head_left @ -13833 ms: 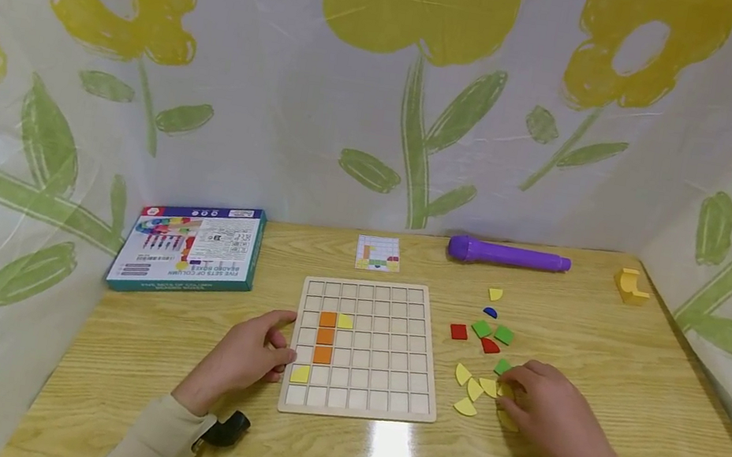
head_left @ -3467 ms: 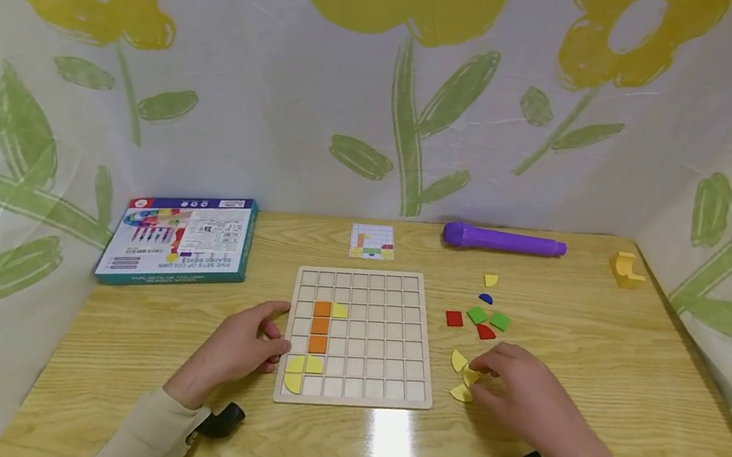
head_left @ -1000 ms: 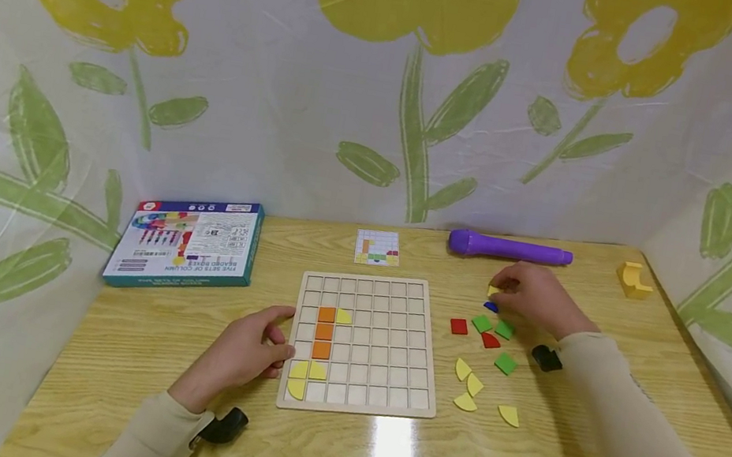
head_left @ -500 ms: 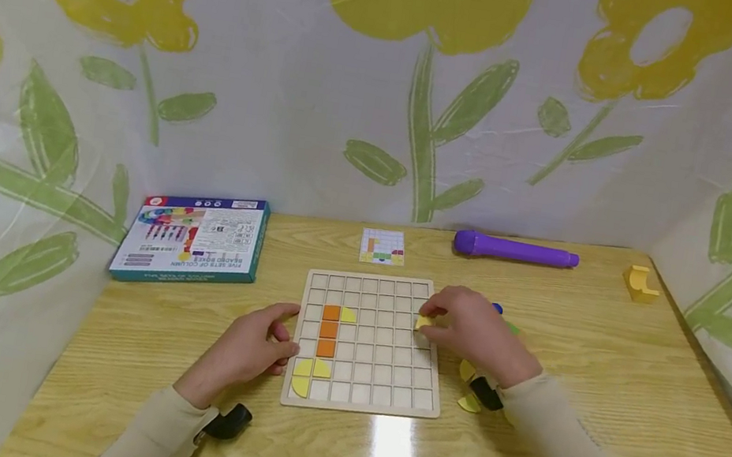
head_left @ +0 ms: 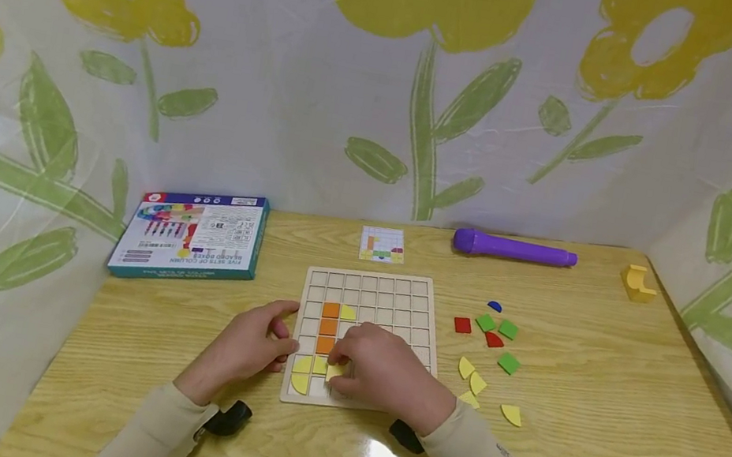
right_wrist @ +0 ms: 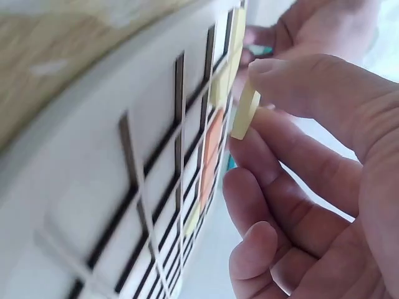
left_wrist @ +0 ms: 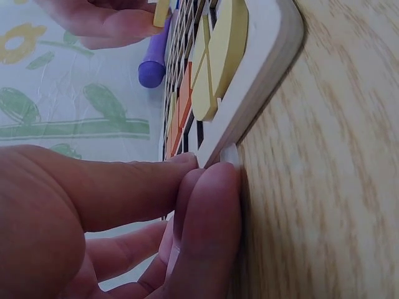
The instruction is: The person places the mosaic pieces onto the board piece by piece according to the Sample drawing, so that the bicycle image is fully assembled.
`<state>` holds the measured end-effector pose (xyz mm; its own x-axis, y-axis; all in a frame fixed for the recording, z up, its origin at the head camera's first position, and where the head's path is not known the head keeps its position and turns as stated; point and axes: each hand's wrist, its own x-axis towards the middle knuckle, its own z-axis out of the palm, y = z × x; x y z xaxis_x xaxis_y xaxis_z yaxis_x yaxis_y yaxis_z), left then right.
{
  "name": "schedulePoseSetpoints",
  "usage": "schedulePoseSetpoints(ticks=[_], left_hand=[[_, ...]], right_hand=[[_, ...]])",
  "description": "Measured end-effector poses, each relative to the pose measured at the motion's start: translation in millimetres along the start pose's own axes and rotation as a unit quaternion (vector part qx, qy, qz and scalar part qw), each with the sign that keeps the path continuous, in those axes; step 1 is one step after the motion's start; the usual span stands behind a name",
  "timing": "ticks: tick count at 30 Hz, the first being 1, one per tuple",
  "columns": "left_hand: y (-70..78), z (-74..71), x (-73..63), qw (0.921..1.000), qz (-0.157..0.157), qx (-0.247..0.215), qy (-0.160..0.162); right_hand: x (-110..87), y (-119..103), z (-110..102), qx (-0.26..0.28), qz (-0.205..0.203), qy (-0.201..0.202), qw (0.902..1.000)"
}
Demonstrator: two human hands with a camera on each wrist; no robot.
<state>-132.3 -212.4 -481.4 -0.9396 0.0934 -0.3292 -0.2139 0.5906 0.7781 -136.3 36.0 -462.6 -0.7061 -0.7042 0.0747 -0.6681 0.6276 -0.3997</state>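
The wooden grid board lies in the middle of the table. My left hand grips its left edge, thumb and index finger closing on the rim in the left wrist view. My right hand is over the board's front left part, pinching a yellow tile between thumb and fingertips. That tile is close over the grid, right of the yellow tiles set in the front left corner. Three orange tiles form a column behind them, with one yellow tile beside the top one. My right hand hides several squares.
Right of the board lie loose green tiles, red tiles, a blue half-round tile and yellow quarter-round tiles. Behind stand a pattern card, a purple toy microphone, a yellow holder and a box.
Two more yellow tiles have joined the front left corner. My right hand took a yellow tile from behind the blue one and carried it left over the board. The left hand stays.
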Motion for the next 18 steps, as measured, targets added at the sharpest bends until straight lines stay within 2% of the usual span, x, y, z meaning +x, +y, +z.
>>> schedulePoseSetpoints(ticks=[6,18], left_hand=[[0.0,-1.2,1.3,1.0000,0.002,0.007,-0.001],[0.4,-0.1,1.1,1.0000,-0.001,0.008,0.001]], right_hand=[[3.7,-10.9,15.4,-0.038,-0.034,0.017,0.9985],[4.3,-18.4,25.9,-0.074,-0.045,0.030,0.9958]])
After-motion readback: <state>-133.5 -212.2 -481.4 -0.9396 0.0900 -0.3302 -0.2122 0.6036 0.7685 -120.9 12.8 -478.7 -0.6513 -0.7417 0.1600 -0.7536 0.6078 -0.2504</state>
